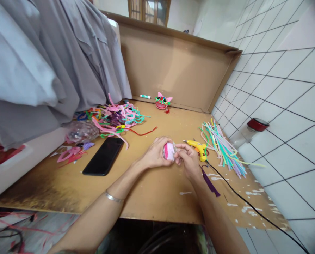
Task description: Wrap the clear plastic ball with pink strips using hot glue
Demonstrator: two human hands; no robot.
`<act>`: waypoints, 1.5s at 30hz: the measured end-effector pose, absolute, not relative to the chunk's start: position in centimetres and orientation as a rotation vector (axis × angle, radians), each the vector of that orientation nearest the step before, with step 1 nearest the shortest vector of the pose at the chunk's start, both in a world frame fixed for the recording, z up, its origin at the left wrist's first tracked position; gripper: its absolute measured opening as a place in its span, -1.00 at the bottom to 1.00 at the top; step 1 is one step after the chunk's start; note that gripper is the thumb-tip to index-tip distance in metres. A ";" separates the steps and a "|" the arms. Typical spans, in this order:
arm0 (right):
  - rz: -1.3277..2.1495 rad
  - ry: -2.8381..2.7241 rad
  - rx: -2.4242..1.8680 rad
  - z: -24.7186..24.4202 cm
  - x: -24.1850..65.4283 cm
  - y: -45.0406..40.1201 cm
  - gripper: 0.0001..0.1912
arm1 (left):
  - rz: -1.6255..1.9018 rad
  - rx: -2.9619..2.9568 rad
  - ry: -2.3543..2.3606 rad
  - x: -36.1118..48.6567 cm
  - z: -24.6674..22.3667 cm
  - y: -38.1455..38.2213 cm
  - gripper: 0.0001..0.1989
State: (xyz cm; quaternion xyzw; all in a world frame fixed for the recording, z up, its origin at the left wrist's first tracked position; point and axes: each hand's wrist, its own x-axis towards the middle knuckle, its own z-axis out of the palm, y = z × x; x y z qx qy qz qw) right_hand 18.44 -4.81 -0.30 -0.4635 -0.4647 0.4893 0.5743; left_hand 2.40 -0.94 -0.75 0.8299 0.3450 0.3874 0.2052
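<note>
Near the middle of the table, my left hand [157,153] is wrapped around a small rounded piece [169,151] with pink and pale lilac pipe-cleaner strips across it. My right hand [186,157] meets its right side with thumb and fingers pinched together; whether anything thin is between them is too small to tell. Just right of my right hand lies a yellow hot glue gun [198,148], nozzle pointing left. A purple tassel [209,181] rests beside my right forearm.
Colourful pipe cleaners [120,116] are heaped at left, near a black phone [103,157]. More pipe cleaners [224,148] lie right, by a red-lidded jar [248,132]. A finished animal-head craft [162,101] and a glue stick [145,96] sit before the cardboard wall [170,63]. A black cord [247,201] crosses right.
</note>
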 end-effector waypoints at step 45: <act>-0.417 -1.313 -1.642 -2.0 24.6 -2.3 -0.56 | 0.895 1.477 0.780 0.4 -0.7 0.6 -0.37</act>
